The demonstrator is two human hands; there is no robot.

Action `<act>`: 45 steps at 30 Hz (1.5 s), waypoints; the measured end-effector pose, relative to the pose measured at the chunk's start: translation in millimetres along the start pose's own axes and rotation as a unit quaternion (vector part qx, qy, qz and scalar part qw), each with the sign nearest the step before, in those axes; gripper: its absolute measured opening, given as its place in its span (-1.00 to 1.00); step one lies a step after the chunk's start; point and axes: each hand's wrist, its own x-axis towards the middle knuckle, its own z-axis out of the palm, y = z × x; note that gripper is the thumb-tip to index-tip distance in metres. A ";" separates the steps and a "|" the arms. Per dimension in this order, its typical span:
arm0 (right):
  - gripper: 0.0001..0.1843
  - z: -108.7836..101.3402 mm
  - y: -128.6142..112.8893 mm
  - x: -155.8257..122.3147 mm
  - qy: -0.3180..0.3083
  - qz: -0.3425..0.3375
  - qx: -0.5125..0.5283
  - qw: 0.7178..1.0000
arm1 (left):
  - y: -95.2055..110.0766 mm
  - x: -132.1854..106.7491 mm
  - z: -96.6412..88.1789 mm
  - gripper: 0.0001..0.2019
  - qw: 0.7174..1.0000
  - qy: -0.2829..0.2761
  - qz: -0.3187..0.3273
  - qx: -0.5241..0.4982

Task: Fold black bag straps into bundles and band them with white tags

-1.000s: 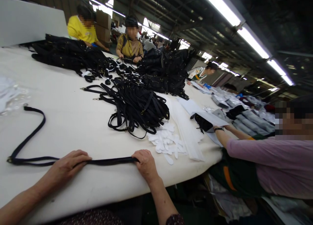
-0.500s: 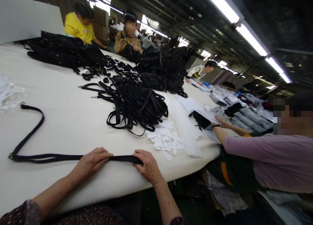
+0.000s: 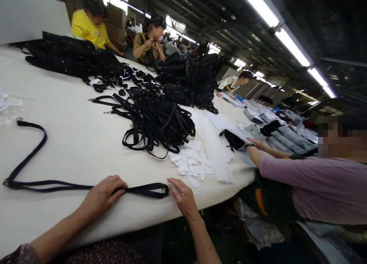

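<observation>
A long black strap lies along the near edge of the white table, doubled back at the far left and curving up to a metal end. My left hand rests on it with fingers curled over the webbing, pinning it down. The strap's right end forms a flat loop with a small metal buckle. My right hand lies just right of that end, fingers stretched out, fingertips beside the buckle and nothing in its grasp.
A heap of black straps lies mid-table, with black bags piled behind. White cut pieces and white strips lie to the right. A person in a pink sleeve works at my right; other people sit at the far side.
My left hand slid right along the strap. My right hand let go of the strap end and moved slightly right, exposing the looped end and buckle.
</observation>
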 end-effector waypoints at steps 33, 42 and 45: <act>-0.76 19.7 -54.5 22.3 -0.159 -0.052 -0.210 0.963 | -3.7 -6.9 10.4 -0.82 0.999 0.026 0.027 0.001; -0.61 7.0 -38.9 24.8 -0.124 0.269 0.392 0.871 | -5.2 -6.6 12.2 -0.83 0.999 0.035 0.025 -0.025; -0.54 1.7 -35.5 19.6 -0.097 0.309 0.543 0.775 | -5.6 -7.0 13.1 -0.83 0.998 0.039 0.025 -0.031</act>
